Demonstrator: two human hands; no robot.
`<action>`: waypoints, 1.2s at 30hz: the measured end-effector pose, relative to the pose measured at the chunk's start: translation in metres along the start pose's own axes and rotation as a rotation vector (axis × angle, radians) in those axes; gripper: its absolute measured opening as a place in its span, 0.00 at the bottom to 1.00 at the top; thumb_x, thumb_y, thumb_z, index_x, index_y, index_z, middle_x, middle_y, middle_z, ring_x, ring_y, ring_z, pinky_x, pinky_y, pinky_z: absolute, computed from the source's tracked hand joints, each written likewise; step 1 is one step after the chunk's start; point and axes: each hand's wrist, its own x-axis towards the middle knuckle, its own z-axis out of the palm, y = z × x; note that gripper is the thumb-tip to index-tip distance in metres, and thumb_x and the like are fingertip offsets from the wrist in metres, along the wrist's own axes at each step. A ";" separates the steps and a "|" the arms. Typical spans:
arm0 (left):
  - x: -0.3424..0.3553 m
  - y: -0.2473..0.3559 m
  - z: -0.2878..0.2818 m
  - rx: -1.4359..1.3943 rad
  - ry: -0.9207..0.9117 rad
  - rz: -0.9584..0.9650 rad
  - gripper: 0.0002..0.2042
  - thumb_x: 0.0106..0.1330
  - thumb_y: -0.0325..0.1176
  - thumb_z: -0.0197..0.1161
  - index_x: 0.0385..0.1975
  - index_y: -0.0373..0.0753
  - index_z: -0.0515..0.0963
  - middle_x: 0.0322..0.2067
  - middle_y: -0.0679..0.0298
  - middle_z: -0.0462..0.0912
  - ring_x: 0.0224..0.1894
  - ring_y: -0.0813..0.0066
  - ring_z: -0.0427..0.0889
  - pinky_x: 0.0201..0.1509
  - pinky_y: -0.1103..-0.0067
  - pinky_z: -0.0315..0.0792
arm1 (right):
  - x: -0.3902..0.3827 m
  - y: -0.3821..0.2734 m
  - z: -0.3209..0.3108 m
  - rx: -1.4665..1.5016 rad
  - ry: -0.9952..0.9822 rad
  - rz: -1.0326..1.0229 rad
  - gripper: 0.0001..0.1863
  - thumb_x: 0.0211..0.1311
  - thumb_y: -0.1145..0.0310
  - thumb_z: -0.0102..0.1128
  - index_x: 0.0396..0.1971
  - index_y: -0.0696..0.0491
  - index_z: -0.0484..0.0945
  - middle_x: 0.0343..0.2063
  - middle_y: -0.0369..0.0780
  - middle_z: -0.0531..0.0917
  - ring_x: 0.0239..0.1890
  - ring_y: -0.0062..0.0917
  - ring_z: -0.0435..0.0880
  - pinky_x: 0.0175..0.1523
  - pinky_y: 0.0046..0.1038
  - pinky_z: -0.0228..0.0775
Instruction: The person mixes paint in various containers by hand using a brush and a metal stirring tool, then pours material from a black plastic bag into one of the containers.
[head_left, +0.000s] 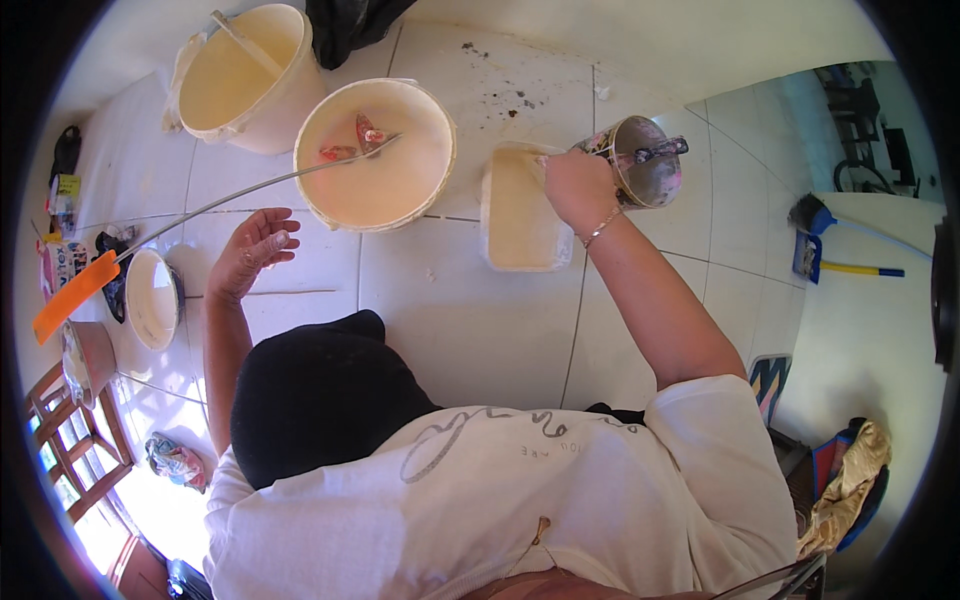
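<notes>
My left hand, fingers loosely curled and apart, is empty just below a round bucket of pale peach mixture. Red pieces sit in that bucket, and a long metal rod with an orange handle reaches across it to the left. My right hand is closed at the upper right corner of a translucent rectangular container of beige mixture; what its fingers grip is hidden. Just right of it is a stained metal can with a dark brush or tool across its top.
A larger bucket with a stick stands at upper left. Smaller buckets and bags line the left, by a wooden-framed opening. A broom and dustpan are at right, cloths lower right. My black-clad knee is below.
</notes>
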 end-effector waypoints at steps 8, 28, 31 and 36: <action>-0.003 -0.006 -0.003 -0.044 0.005 0.004 0.33 0.56 0.47 0.67 0.56 0.33 0.64 0.48 0.55 0.74 0.47 0.68 0.76 0.52 0.73 0.71 | -0.005 -0.012 0.004 -0.011 -0.280 -0.060 0.10 0.53 0.70 0.52 0.29 0.54 0.83 0.28 0.45 0.84 0.33 0.34 0.85 0.33 0.33 0.75; 0.002 -0.002 0.003 -0.046 -0.020 0.000 0.33 0.56 0.46 0.66 0.56 0.33 0.64 0.48 0.56 0.74 0.47 0.68 0.76 0.52 0.73 0.71 | -0.044 -0.016 0.012 0.507 -0.207 0.201 0.15 0.53 0.59 0.60 0.31 0.56 0.81 0.31 0.50 0.82 0.37 0.42 0.82 0.41 0.39 0.73; 0.002 -0.002 0.004 -0.014 -0.030 0.007 0.34 0.57 0.49 0.65 0.57 0.33 0.63 0.49 0.54 0.72 0.48 0.67 0.75 0.52 0.72 0.71 | -0.038 -0.006 0.012 0.457 -0.048 0.189 0.14 0.56 0.61 0.56 0.33 0.56 0.81 0.31 0.49 0.82 0.37 0.42 0.82 0.42 0.40 0.73; 0.003 -0.009 0.001 0.003 -0.031 -0.007 0.35 0.57 0.51 0.64 0.57 0.33 0.62 0.50 0.53 0.71 0.48 0.65 0.75 0.53 0.71 0.71 | -0.034 -0.010 -0.010 0.260 0.042 0.089 0.14 0.61 0.64 0.49 0.35 0.56 0.81 0.36 0.49 0.78 0.37 0.42 0.81 0.40 0.41 0.72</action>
